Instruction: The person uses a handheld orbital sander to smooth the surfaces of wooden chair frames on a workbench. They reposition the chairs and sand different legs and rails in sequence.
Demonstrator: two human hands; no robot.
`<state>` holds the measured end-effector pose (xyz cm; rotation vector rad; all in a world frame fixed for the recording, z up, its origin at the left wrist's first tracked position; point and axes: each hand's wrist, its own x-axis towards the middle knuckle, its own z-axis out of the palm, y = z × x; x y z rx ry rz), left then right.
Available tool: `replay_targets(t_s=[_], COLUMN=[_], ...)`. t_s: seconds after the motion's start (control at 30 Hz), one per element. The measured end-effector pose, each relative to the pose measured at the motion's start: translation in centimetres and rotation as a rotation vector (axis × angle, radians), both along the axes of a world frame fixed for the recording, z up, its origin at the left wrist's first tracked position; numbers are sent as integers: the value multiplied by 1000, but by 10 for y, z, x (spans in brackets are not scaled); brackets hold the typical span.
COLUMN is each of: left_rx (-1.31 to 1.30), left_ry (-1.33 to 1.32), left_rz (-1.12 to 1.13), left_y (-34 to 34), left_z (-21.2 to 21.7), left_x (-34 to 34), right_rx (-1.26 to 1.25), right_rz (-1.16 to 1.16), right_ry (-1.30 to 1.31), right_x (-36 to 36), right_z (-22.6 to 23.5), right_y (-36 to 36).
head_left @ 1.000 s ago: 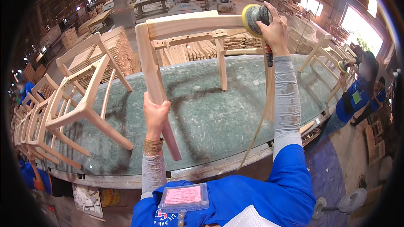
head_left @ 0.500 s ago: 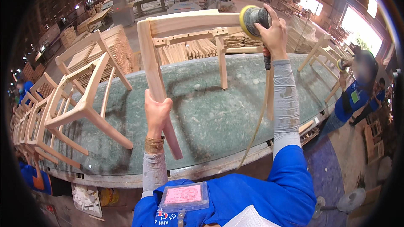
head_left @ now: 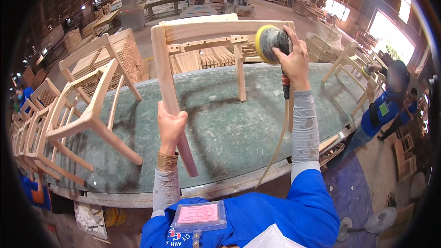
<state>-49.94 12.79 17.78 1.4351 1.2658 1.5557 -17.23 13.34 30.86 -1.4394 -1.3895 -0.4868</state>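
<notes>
Chair frame (head_left: 202, 36) lying tipped on green worktable (head_left: 257, 124), bare pale wood, stiff, looking light but awkward. Your left hand (head_left: 171, 126) is clenching near leg (head_left: 172, 96) mid-length; good hold, keeping frame from rocking. Your right hand (head_left: 293, 59) is gripping round yellow-pad sander (head_left: 271, 42), pressing pad against top rail. Hose (head_left: 280, 142) is trailing below; raw wood likely denting easily.
</notes>
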Motion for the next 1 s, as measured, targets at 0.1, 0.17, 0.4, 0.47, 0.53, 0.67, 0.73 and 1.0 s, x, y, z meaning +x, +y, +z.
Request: replay_targets(t_s=[0.1,0.17,0.4,0.47,0.53,0.67,0.73,1.0], left_rx=[-15,6,21,-11,-12,4,-1,20], left_ry=[29,17,28,19,23,42,35,-9], left_rz=[8,9,21,-1,-10,6,-4,-6], left_y=[-1,0,4,1,0,-3,-4,-7], left_z=[0,-3,-6,-2,-1,-4,-4,-8], left_x=[3,1,-4,-1,0,-2,-2,-4], right_rx=[-15,0,24,59,79,-27,30,8], right_rz=[6,41,166,151,82,42,35,84], right_ry=[-18,-52,-89,-55,-50,0,-71,-72], right_x=[2,-4,-3,-3,-1,-15,-6,-9], right_z=[2,3,-11,-13,-9,7,-1,2], right_y=[-4,-7,-23,-27,-25,-12,-13,-12])
